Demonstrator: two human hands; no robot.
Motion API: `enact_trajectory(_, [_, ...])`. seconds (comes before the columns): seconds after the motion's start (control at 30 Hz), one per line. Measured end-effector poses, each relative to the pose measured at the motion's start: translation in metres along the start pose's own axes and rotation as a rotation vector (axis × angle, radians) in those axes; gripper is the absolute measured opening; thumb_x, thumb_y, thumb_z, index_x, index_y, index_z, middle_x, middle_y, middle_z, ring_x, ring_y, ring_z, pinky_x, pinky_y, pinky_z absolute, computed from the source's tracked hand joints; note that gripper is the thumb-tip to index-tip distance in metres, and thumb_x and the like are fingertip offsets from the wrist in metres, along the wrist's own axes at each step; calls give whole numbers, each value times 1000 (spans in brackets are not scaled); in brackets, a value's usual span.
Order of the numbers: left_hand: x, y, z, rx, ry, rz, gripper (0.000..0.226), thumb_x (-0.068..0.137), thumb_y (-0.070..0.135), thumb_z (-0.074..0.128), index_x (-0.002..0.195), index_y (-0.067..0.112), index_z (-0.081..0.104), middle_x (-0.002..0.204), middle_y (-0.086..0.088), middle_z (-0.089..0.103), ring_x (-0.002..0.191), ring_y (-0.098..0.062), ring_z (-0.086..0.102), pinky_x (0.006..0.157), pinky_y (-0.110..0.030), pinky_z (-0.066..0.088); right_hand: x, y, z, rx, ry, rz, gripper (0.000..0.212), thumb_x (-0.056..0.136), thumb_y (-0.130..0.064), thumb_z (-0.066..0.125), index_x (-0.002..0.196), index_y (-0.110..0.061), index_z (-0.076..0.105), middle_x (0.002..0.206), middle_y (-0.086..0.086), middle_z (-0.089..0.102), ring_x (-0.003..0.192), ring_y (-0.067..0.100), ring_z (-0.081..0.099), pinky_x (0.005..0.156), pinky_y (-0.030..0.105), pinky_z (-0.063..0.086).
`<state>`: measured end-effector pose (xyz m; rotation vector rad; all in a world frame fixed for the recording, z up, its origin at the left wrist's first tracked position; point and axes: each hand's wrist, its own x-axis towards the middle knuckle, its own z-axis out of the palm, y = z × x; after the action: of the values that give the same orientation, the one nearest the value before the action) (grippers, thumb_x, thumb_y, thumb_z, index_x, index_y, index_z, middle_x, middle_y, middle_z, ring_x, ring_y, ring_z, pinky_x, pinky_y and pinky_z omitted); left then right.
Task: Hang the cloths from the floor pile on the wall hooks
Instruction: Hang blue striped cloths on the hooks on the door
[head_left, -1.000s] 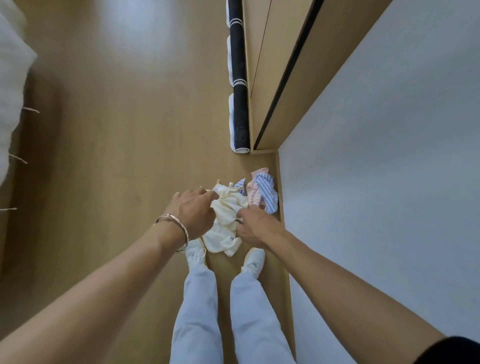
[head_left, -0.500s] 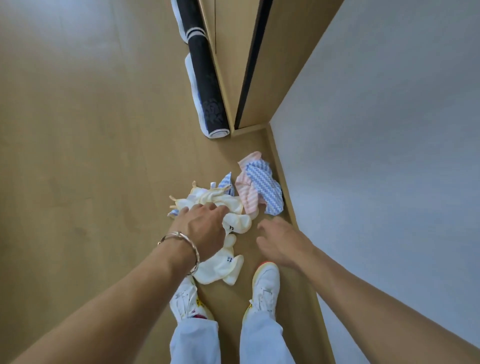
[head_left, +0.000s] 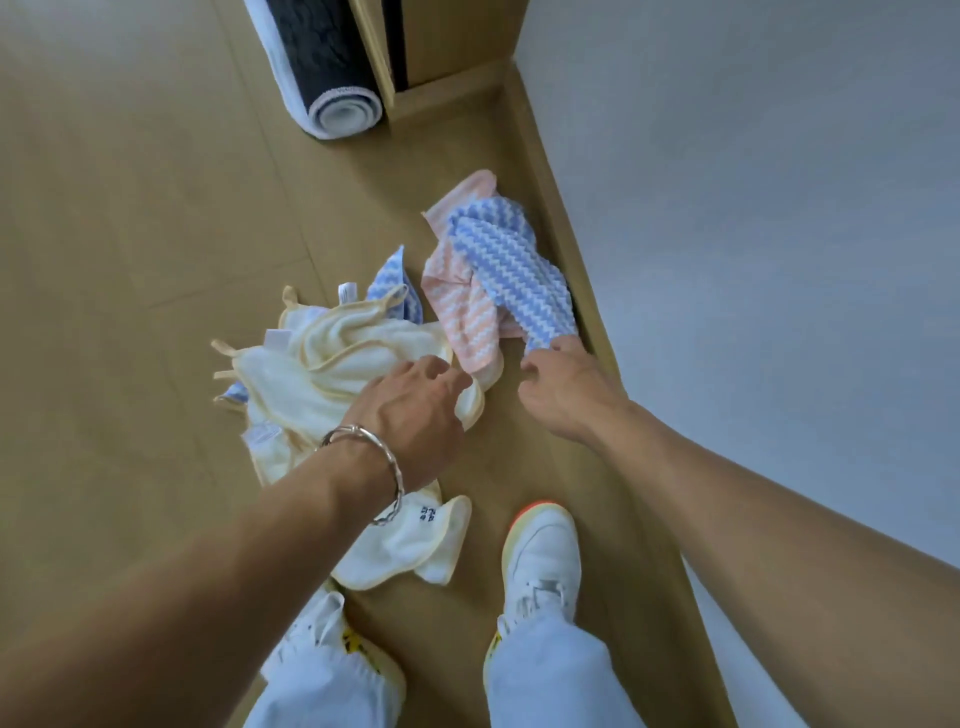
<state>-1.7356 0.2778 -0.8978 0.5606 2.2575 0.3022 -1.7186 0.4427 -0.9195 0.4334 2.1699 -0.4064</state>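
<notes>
A pile of cloths lies on the wooden floor by the wall. It holds several cream cloths (head_left: 332, 358) with yellow trim, a blue zigzag cloth (head_left: 511, 270) and a pink zigzag cloth (head_left: 457, 306). My left hand (head_left: 415, 410), with a silver bracelet, reaches down over the cream cloths and its fingers curl round the edge of one. A cream cloth (head_left: 410, 551) hangs below that wrist. My right hand (head_left: 566, 395) is at the lower corner of the blue zigzag cloth and pinches it. No wall hooks are in view.
A rolled black mat (head_left: 322, 67) lies along a wooden cabinet (head_left: 447, 47) at the top. The grey wall (head_left: 753, 208) and its wooden skirting (head_left: 566, 249) run down the right. My white shoes (head_left: 543, 556) stand just below the pile.
The view has dropped closer to the pile. My right hand let go of the cream cloth and moved right to the blue zigzag cloth. My left hand stays on the cream cloth.
</notes>
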Motion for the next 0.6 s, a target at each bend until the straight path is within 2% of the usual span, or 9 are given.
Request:
enact_trajectory(0.17, [39, -3, 30, -15, -14, 15, 49, 88, 19, 48, 137, 20, 40, 136, -5, 43, 123, -28, 43, 100, -41, 38, 44, 22, 25, -60, -54, 11, 48, 94, -19, 39, 142, -24, 40, 158, 3, -1, 140, 30, 20, 112, 41, 30])
enact_trajectory(0.23, [50, -6, 36, -31, -11, 2, 51, 89, 18, 47, 139, 20, 37, 138, -5, 43, 124, -28, 42, 101, -41, 37, 54, 26, 34, -81, -76, 33, 50, 94, -18, 38, 144, -21, 34, 159, 3, -5, 143, 29, 14, 114, 42, 26])
enact_trajectory(0.43, [44, -8, 34, -55, -42, -37, 57, 90, 19, 46, 144, 20, 28, 143, -4, 39, 127, -26, 40, 103, -37, 36, 51, 32, 37, 22, 45, 30, 46, 96, -13, 32, 143, -12, 33, 147, 7, 29, 131, 29, 36, 108, 40, 33])
enact_trajectory(0.6, [10, -5, -7, -13, -30, -70, 59, 89, 18, 47, 145, 18, 26, 142, -4, 40, 127, -26, 40, 104, -36, 34, 16, 16, -3, 54, 116, -40, 42, 96, -13, 36, 137, -13, 41, 144, 4, 38, 127, 29, 43, 102, 39, 38])
